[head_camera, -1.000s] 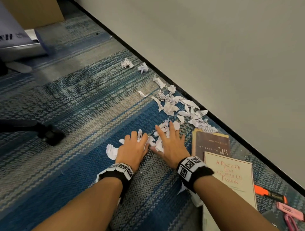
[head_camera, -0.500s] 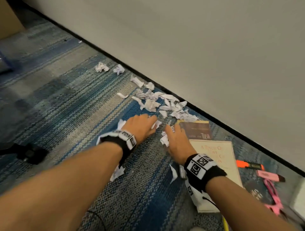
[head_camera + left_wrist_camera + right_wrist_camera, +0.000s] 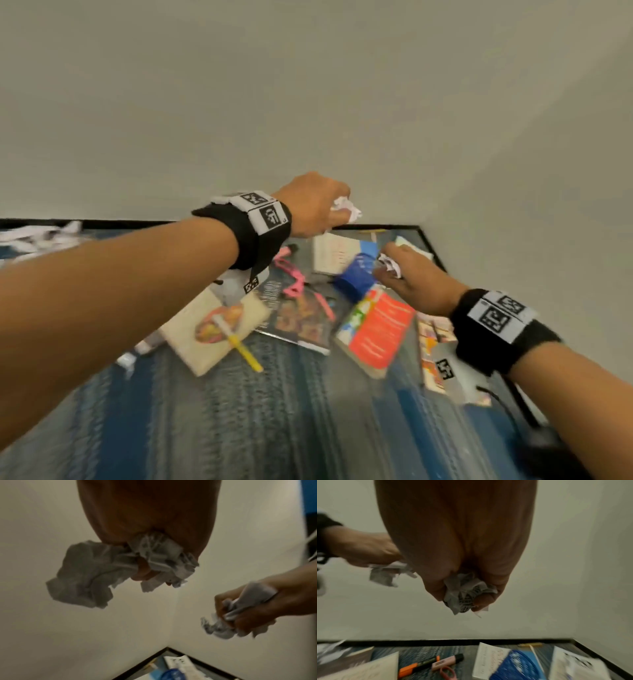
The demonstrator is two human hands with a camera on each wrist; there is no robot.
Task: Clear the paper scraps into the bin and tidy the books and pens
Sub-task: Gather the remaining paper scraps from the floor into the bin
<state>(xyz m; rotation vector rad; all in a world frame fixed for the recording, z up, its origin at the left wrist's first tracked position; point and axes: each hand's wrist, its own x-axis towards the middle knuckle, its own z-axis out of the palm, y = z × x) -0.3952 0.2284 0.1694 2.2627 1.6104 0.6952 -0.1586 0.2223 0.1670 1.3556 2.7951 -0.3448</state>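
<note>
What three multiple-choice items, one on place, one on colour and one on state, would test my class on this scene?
1. Where do the books lie?
A on a shelf
B on the carpet by the wall corner
C in a bin

2. What colour are the scissors?
A pink
B green
C black

3. What is the left hand doing?
A lying flat
B pointing
C gripping crumpled paper scraps

Key: B, they lie scattered on the blue carpet; A, pink handles show in the head view; C, the fingers curl round the scraps, as do the right hand's.
</note>
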